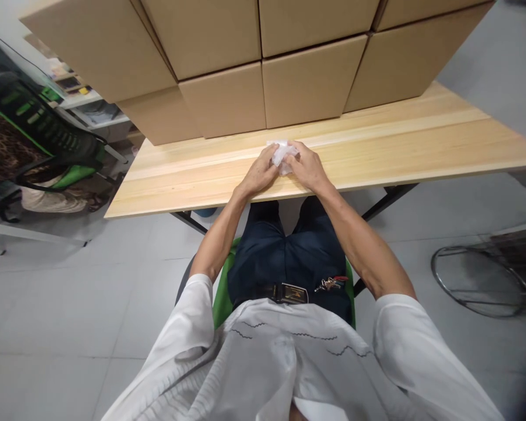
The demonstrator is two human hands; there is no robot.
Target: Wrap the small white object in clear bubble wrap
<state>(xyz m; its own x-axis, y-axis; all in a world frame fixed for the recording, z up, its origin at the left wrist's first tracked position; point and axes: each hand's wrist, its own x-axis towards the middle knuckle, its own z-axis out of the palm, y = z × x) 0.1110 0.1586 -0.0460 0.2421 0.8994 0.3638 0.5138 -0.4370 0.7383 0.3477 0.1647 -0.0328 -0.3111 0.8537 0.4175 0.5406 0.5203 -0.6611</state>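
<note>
Between my two hands is a crumpled piece of translucent whitish plastic wrap [283, 153], resting on or just above the wooden table [193, 169] near its front edge. My left hand [262, 171] grips the wrap from the left with its fingers curled. From the right, my right hand [307, 166] pinches it, thumb and fingers closed on its edge. Whether anything lies inside the wrap cannot be made out.
Stacked cardboard boxes [221, 99] line the back of the table in two rows. To the left stands a black and green office chair [39, 128] with a person seated, partly visible. A round metal stool base [477, 313] is on the floor at right.
</note>
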